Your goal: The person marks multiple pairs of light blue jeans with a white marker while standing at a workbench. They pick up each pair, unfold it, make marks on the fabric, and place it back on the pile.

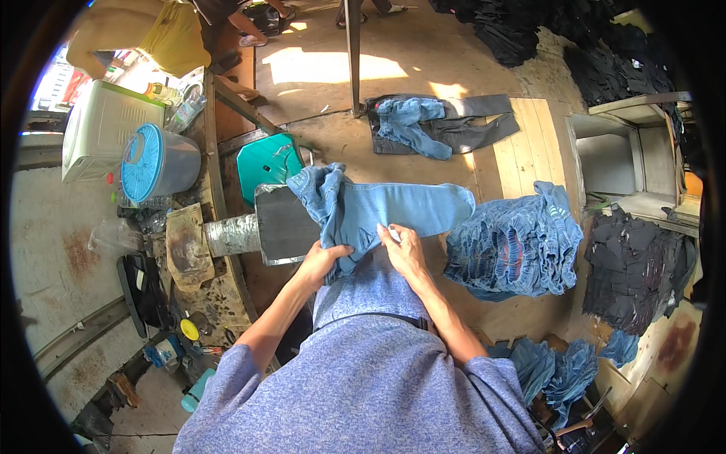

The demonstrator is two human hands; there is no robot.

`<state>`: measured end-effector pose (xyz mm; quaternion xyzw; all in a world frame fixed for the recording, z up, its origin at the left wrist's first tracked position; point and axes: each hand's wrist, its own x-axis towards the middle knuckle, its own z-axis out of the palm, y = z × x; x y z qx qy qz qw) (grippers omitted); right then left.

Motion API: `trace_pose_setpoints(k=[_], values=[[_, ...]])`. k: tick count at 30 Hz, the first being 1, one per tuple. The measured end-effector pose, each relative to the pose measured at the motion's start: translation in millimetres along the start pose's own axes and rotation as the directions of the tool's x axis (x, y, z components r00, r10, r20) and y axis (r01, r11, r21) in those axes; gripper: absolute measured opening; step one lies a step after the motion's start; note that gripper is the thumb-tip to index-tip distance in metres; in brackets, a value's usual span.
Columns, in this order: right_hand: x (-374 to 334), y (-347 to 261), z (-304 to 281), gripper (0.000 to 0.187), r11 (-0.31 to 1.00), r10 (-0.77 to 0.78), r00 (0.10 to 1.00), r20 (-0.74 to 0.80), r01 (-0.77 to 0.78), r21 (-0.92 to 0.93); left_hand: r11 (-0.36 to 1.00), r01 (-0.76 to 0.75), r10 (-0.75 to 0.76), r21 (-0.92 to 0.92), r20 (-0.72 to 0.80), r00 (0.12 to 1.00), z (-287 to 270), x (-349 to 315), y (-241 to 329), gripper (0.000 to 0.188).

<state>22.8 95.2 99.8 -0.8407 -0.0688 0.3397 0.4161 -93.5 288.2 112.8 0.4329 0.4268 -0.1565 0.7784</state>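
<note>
A pair of light blue jeans [393, 204] lies in front of me, one leg stretched to the right over a dark padded board [283, 225]. Its bunched upper part hangs near the board's right edge. My left hand [324, 265] is closed on the bunched denim, thumb on top. Close to a crease in the leg, my right hand [404, 248] is closed in a pinch around a small whitish thing, whose kind I cannot make out. The fingertips of that hand are at the cloth.
A stack of blue jeans [514, 246] stands to the right, with dark garments [639, 268] beyond. A green stool [265, 163] is past the board. Left are a blue-lidded tub [144, 163] and a worn bench. Jeans lie on the floor ahead, near a metal post [353, 60]. Other people's legs show at top left.
</note>
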Motion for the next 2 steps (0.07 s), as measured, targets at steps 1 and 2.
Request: trace_pose_setpoints(k=[1, 2], values=[[-1.1, -4.6, -0.7, 0.055, 1.000, -0.014, 0.999, 0.033, 0.014, -0.010, 1.000, -0.006, 0.006, -0.016, -0.008, 1.000, -6.9, -3.2, -4.1, 0.049], [-2.0, -8.2, -3.7, 0.055, 0.999, 0.005, 0.997, 0.075, -0.002, -0.041, 1.000, 0.011, -0.011, -0.006, 0.022, 1.000, -12.8, -2.2, -7.3, 0.056]])
